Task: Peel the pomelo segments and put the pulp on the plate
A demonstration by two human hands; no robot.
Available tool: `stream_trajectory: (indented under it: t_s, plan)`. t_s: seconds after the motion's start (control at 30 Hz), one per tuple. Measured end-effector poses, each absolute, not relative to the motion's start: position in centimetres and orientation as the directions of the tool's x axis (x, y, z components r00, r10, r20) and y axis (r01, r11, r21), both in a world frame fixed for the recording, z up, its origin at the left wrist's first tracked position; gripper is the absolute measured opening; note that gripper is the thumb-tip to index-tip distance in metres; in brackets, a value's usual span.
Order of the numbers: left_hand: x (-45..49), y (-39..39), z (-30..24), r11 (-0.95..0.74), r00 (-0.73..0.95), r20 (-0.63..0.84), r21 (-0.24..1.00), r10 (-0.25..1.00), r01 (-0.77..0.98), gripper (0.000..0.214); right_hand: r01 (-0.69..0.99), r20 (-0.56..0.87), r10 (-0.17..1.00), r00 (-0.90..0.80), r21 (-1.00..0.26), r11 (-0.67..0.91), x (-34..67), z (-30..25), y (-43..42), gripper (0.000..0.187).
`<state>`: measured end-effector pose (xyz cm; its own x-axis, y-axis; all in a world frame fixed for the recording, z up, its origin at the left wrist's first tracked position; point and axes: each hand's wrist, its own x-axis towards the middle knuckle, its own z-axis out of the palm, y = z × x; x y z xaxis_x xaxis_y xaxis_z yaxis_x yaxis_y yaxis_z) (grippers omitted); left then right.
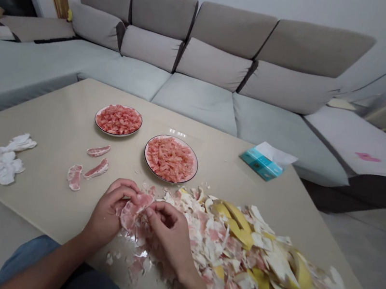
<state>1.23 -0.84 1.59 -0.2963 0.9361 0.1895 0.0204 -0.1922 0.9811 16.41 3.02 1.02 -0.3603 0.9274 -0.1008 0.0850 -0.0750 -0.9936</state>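
My left hand [108, 214] and my right hand [169, 236] meet low over the near edge of a beige table [60, 123]. Between them they grip a pink pomelo segment [133, 208], fingers curled round it from both sides. Just beyond stand two plates of peeled pink flesh, one in the middle [171, 159] and one farther left [118, 120]. Three unpeeled segments [91, 167] lie on the table left of my hands.
A big heap of yellow rind and white pith [255, 262] covers the table's right near corner. Crumpled white tissues [9, 159] lie at the left, a teal tissue pack [263, 161] at the far right. A grey sofa [207, 73] wraps behind the table.
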Motion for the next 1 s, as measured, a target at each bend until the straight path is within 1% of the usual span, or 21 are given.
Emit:
stream_trajectory:
  t_s: [0.07,0.17,0.3,0.37,0.4,0.43,0.5,0.57,0.63,0.7,0.73,0.83,1.0]
  plan:
    - [1.3,-1.05,1.49,-0.194,-0.268,0.204,0.979,0.942,0.065,0.012,0.014,-0.172,0.903,-0.394,-0.983,-0.182,16.39,1.01,3.06,0.024]
    - [1.28,-1.27,1.39,-0.221,-0.224,0.251,0.964,0.942,0.149,0.011,-0.062,-0.212,0.895,-0.393,-0.965,-0.255,16.47,1.15,3.2,0.029]
    - [0.99,-1.38,1.42,-0.251,-0.168,0.295,0.937,0.941,0.242,0.016,-0.074,-0.227,0.903,-0.365,-0.96,-0.271,16.55,1.47,3.41,0.035]
    - [0.83,-1.31,1.48,-0.24,-0.145,0.275,0.946,0.951,0.216,0.017,-0.055,-0.223,0.912,-0.343,-0.965,-0.257,16.54,1.52,3.46,0.036]
    - [0.75,-1.25,1.5,-0.22,-0.134,0.244,0.96,0.96,0.173,0.016,-0.048,-0.213,0.918,-0.334,-0.969,-0.242,16.53,1.5,3.46,0.036]
    - [0.68,-1.16,1.52,-0.192,-0.12,0.204,0.975,0.971,0.109,0.014,-0.039,-0.196,0.924,-0.328,-0.975,-0.221,16.51,1.44,3.44,0.035]
    - [0.55,-0.96,1.55,-0.094,-0.087,0.087,0.993,0.992,-0.072,0.009,0.004,-0.138,0.941,-0.308,-0.99,-0.144,16.5,1.26,3.39,0.032]
    - [0.49,-0.82,1.58,0.054,-0.048,-0.068,0.964,0.996,-0.259,0.008,0.085,-0.021,0.961,-0.277,-0.996,0.003,16.49,1.04,3.31,0.026]
    - [0.5,-0.74,1.61,0.159,-0.023,-0.179,0.917,0.984,-0.367,0.012,0.179,0.127,0.956,-0.265,-0.968,0.178,16.47,0.9,3.22,0.02]
    - [0.58,-0.68,1.61,0.175,-0.023,-0.198,0.911,0.98,-0.373,0.019,0.236,0.232,0.93,-0.285,-0.923,0.303,16.41,0.9,3.14,0.015]
    - [0.63,-0.64,1.58,0.168,-0.028,-0.19,0.92,0.981,-0.353,0.022,0.249,0.254,0.92,-0.298,-0.91,0.332,16.37,0.93,3.12,0.013]
    - [0.74,-0.51,1.47,0.187,-0.032,-0.206,0.936,0.978,-0.297,0.027,0.25,0.266,0.905,-0.333,-0.9,0.356,16.25,1.09,3.09,0.012]
    - [0.8,-0.4,1.59,0.19,-0.075,-0.219,0.941,0.973,-0.279,0.026,0.243,0.286,0.887,-0.363,-0.89,0.386,16.25,0.98,3.21,0.013]
